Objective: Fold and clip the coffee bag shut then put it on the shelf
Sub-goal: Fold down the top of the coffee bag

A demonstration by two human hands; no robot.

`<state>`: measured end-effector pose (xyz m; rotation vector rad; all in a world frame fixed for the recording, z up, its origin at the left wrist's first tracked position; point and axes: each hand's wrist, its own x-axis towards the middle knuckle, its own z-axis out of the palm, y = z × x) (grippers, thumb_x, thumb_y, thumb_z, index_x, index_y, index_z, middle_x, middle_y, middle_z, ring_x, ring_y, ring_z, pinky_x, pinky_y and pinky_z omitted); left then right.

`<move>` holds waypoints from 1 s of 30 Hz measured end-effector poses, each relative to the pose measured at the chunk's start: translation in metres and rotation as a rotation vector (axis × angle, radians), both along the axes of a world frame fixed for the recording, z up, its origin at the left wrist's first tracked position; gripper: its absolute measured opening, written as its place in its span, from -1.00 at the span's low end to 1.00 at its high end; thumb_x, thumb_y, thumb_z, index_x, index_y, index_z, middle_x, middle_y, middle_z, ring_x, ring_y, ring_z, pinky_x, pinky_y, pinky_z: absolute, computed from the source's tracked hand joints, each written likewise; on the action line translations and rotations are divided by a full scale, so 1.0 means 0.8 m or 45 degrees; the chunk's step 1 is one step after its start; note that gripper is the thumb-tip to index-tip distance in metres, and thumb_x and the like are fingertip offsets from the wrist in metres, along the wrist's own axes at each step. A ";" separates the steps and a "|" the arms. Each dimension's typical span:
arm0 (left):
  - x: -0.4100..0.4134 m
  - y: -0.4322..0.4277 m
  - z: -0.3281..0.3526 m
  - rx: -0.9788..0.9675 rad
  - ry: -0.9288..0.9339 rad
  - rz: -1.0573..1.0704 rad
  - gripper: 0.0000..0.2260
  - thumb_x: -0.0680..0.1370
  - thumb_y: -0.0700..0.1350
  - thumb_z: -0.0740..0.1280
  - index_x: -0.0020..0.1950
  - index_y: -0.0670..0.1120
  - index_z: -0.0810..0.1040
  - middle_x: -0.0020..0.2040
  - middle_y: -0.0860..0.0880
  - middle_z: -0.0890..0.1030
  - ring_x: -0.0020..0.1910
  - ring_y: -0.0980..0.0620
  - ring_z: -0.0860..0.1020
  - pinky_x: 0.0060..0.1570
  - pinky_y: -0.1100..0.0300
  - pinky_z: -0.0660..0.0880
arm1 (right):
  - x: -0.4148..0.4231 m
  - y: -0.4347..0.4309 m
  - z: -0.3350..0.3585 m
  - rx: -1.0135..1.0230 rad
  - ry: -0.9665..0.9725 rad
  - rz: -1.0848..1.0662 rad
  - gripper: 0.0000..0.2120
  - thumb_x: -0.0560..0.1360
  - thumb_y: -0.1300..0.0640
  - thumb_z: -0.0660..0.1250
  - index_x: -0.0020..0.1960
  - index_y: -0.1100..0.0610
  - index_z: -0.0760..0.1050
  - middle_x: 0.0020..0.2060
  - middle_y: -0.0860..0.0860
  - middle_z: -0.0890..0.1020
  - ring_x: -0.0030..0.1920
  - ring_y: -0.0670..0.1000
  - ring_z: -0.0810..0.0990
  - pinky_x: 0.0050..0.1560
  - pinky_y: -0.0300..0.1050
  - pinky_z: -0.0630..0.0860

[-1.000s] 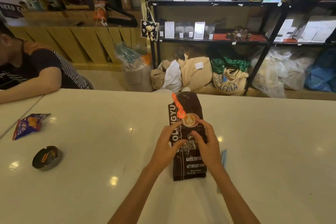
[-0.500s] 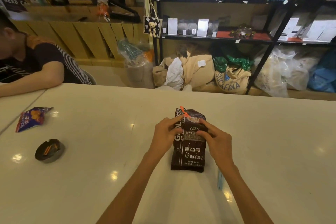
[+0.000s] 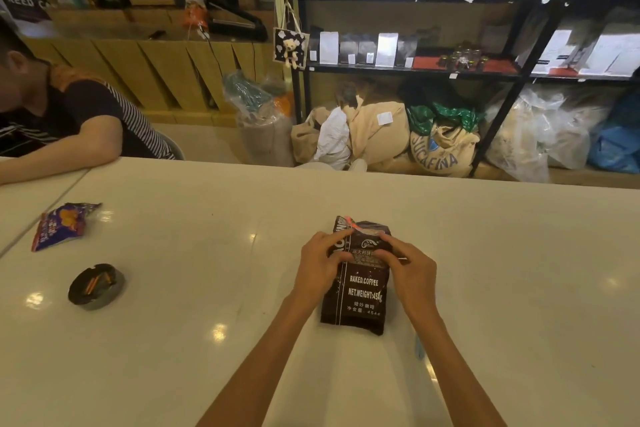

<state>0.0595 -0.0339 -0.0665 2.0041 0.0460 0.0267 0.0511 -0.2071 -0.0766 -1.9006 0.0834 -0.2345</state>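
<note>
Dark brown foil coffee bag (image 3: 356, 291) lies flat on the glossy white table (image 3: 207, 340), its top folded over. Left hand (image 3: 320, 267) and right hand (image 3: 410, 270) pinch that fold; pressing the crease flat and even should let a clip seat squarely.

black shelving (image 3: 408, 69) behind white table (image 3: 173, 340)

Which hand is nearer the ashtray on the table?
Left. The left hand holds the coffee bag's left side, toward the ashtray; the right hand is on its far side.
</note>
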 end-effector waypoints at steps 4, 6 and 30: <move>0.003 -0.005 0.006 0.037 -0.112 0.090 -0.72 0.51 -0.24 0.43 0.20 -0.04 0.66 -0.05 -0.10 0.56 -0.10 0.03 0.54 -0.08 0.32 0.50 | 0.007 0.000 0.010 -0.015 -0.035 -0.095 -0.79 0.44 0.27 0.45 0.05 0.08 0.69 -0.09 0.00 0.69 -0.12 -0.15 0.62 -0.15 -0.54 0.47; 0.004 -0.007 0.009 -0.009 -0.120 0.149 -0.78 0.49 -0.26 0.44 0.10 -0.05 0.69 -0.06 -0.10 0.57 -0.10 0.02 0.56 -0.05 0.23 0.53 | 0.010 0.002 0.015 -0.052 -0.050 -0.097 -0.84 0.44 0.26 0.45 -0.01 0.10 0.70 -0.10 0.00 0.70 -0.10 -0.09 0.64 -0.11 -0.54 0.46; -0.018 -0.025 0.035 -0.271 0.051 0.398 -0.73 0.62 0.22 0.14 0.23 0.13 0.26 0.03 0.05 0.63 -0.06 0.06 0.67 -0.01 0.01 0.66 | -0.019 0.063 0.037 0.184 0.068 -0.258 -0.72 0.57 -0.17 0.18 0.06 0.01 0.48 -0.20 -0.18 0.60 -0.23 -0.19 0.63 -0.33 -0.38 0.54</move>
